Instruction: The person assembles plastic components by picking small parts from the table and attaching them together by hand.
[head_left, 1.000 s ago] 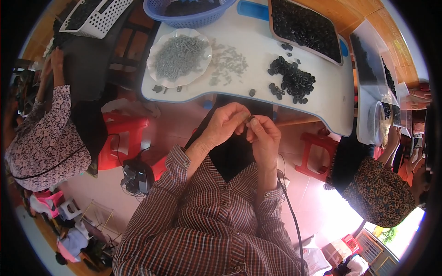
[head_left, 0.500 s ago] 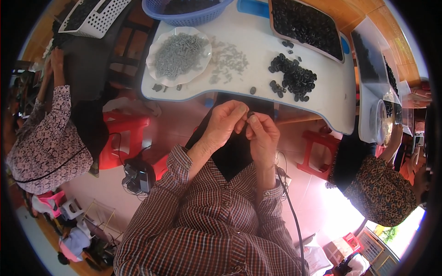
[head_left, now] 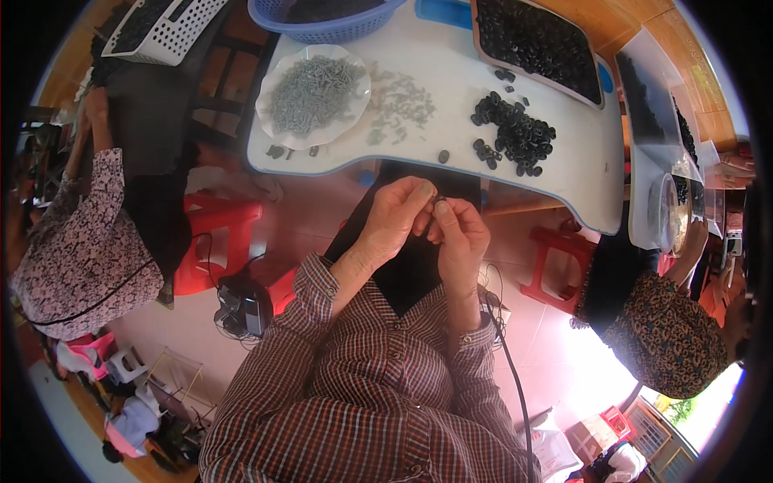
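My left hand (head_left: 396,216) and my right hand (head_left: 460,229) meet just off the near edge of the table, fingertips pinched together. Between them sits a small dark piece (head_left: 438,200), mostly covered by the fingers; my right thumb and finger grip it. What the left fingertips pinch is hidden. Ahead on the white table (head_left: 451,88) lies a heap of small black oval ring-like pieces (head_left: 515,135). To its left, thin grey pieces (head_left: 310,92) fill a scalloped white plate (head_left: 266,121), and more loose grey bits (head_left: 403,109) lie beside it.
A tray of black pieces (head_left: 535,48) stands at the far right of the table, a blue basket (head_left: 330,30) at the far left. One black piece (head_left: 444,156) lies near the front edge. Red stools (head_left: 555,266) and two people (head_left: 88,241) flank me. A cable (head_left: 515,378) hangs by my right arm.
My fingertips have closed in a little around the small dark piece, and less of it shows. Both hands stay in nearly the same place.
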### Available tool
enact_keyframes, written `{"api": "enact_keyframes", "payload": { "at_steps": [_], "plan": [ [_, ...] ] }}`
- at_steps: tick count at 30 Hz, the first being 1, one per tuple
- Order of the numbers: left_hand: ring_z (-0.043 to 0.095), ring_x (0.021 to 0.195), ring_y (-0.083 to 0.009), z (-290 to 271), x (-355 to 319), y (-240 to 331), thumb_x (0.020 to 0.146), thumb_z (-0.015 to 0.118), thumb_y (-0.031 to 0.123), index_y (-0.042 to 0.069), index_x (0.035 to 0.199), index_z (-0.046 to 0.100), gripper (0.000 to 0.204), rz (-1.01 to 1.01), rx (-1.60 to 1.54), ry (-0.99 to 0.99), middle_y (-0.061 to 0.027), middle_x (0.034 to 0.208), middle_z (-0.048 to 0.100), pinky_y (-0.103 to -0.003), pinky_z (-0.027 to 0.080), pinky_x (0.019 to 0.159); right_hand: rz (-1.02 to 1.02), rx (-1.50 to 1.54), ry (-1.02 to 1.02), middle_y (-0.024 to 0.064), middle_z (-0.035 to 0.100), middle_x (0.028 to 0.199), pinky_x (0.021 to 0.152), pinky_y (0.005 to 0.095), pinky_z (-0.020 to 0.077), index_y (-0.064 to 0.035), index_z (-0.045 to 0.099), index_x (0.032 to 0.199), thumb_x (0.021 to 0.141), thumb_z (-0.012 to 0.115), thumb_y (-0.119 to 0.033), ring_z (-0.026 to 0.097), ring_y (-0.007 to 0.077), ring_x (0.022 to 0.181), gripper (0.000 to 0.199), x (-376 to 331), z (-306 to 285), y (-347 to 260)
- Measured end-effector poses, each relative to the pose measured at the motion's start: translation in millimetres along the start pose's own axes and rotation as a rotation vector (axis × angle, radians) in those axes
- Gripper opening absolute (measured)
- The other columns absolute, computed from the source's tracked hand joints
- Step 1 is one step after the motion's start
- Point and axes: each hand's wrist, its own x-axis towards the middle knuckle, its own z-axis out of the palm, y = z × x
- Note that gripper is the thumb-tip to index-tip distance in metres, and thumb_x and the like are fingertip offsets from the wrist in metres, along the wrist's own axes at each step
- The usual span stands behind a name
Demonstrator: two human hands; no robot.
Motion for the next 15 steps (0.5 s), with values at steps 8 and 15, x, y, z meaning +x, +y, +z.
{"api": "enact_keyframes", "payload": {
  "at_steps": [8,15],
  "plan": [
    [0.045,0.051,-0.0048,1.5,0.3,2.1,0.096,0.057,0.023,0.003,0.088,0.059,0.022,-0.001,0.021,0.004,0.0009,0.069,0.055,-0.019,0.035,0.044,-0.005,0.014,0.006,-0.0001,0.059,0.07,0.054,0.0166,0.0357,0.0003,0.063,0.094,0.093,0.06,-0.012,0.047,0.0038,0.058,0.012,0.3,2.4,-1.3],
    [0.045,0.051,-0.005,0.7,2.8,0.5,0.096,0.057,0.021,0.002,0.092,0.059,0.02,-0.007,0.031,0.003,0.0005,0.069,0.055,-0.019,0.035,0.044,-0.006,0.015,0.01,-0.0015,0.058,0.069,0.053,0.0164,0.0359,-0.0007,0.062,0.094,0.093,0.061,-0.012,0.047,0.0031,0.058,0.011,2.7,2.0,-0.4]
  ]
}}
